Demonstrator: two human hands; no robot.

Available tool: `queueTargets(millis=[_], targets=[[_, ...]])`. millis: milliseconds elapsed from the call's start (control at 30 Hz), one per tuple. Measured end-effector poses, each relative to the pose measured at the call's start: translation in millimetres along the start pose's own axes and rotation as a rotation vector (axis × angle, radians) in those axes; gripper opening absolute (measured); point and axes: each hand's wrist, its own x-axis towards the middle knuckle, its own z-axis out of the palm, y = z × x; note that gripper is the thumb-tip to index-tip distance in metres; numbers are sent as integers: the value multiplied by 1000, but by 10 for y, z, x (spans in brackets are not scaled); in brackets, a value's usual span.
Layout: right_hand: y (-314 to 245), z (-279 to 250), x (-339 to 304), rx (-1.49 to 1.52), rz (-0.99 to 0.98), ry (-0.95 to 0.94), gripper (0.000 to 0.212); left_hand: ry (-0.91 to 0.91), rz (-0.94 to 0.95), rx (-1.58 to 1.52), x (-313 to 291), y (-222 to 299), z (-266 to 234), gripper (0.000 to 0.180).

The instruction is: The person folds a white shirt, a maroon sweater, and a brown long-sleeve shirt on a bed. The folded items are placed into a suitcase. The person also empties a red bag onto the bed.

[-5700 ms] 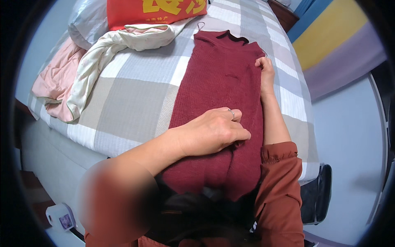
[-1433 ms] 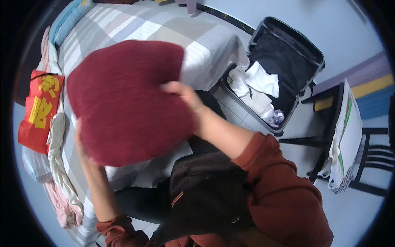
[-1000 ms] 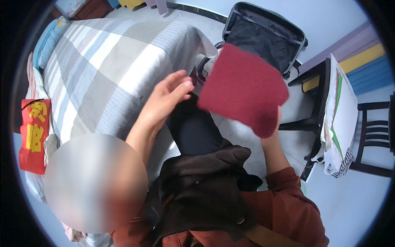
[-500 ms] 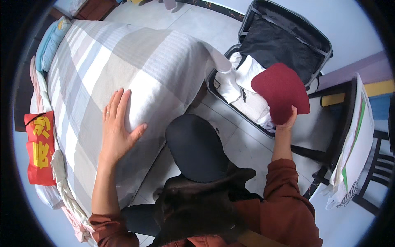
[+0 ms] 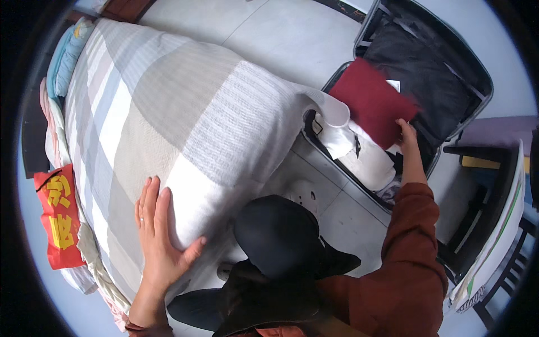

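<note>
My right hand point(image 5: 405, 136) grips the near right corner of a dark red folded cloth point(image 5: 370, 101) and holds it over the open suitcase point(image 5: 374, 197). Its exact kind I cannot make out. Beneath and beside it, the suitcase's near half holds rolled and folded white clothes point(image 5: 368, 163), partly hidden by the cloth. Black fabric point(image 5: 426, 73) fills the raised lid half. Resting flat on the checked bedspread point(image 5: 216, 146), my left hand point(image 5: 160, 238) has its fingers stretched out and holds nothing; a ring shows on one finger.
The bed's corner and overhanging bedspread come close to the suitcase's left edge. A dark chair point(image 5: 477, 224) with a white printed bag point(image 5: 497, 224) stands at the right. A red bag point(image 5: 59, 216) and a blue pillow point(image 5: 70, 59) lie along the bed's left side.
The red cloth has moved from above the suitcase's near right edge to farther in, over its middle, as my right arm reached forward. My left hand stays flat on the bed. The view has shifted.
</note>
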Motion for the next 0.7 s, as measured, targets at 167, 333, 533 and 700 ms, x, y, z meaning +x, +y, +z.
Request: queueTargets(millis=[167,333,533,700], targets=[[-555,454,201,-557,-1118,287,58,-30,-22,-30,-13,-66,77,81],[68,1330,180,-1195,-897,193,66,-100,-15,-32,47,-66,30,84],[415,1515,388,-1319,-946,256,62,-155,-43,-126,22,-98,5,91],[220,1819,390,-1406,-957,261,62,-86,-65,-32,-114,-100,-2,81]])
